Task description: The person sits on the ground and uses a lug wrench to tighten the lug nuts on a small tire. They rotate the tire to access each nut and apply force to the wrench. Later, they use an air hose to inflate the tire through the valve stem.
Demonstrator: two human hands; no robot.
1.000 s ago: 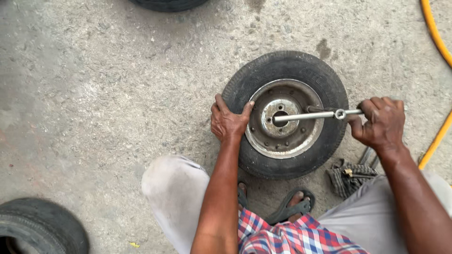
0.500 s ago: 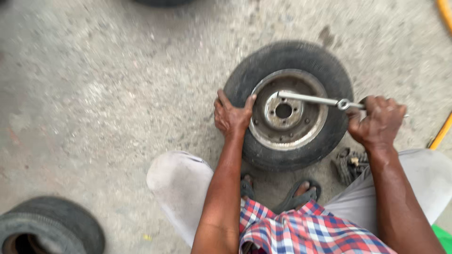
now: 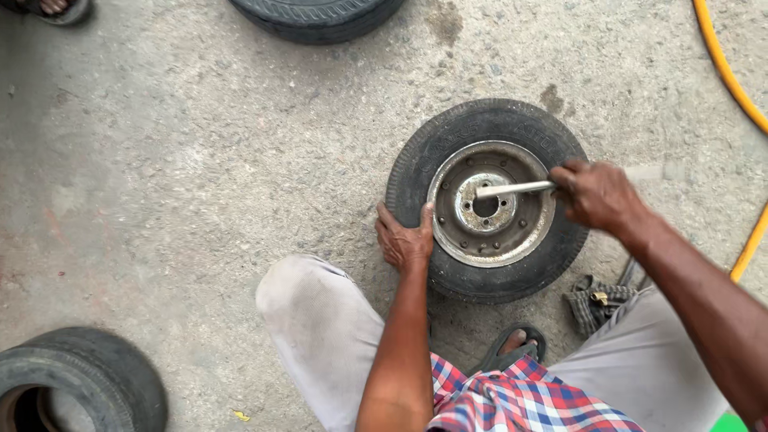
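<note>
A small black tyre (image 3: 448,152) on a worn metal rim (image 3: 532,236) lies flat on the concrete in front of me. My left hand (image 3: 406,238) presses on the tyre's left side, fingers over the rubber. My right hand (image 3: 598,194) is closed on the handle of a metal wrench (image 3: 512,189), whose far end sits on the rim's hub near the centre hole. My knees and a checked shirt fill the bottom of the view.
A second tyre (image 3: 76,384) lies at the bottom left and a third tyre (image 3: 316,16) at the top edge. A yellow hose (image 3: 748,104) curves down the right side. A small cloth bundle with metal parts (image 3: 596,300) lies by my right knee. Someone's sandalled foot (image 3: 52,8) is at top left.
My right hand has swung the wrench handle around and drawn closer to the rim. The left hand stays on the tyre. The camera view has shifted, bringing the top tyre into sight.
</note>
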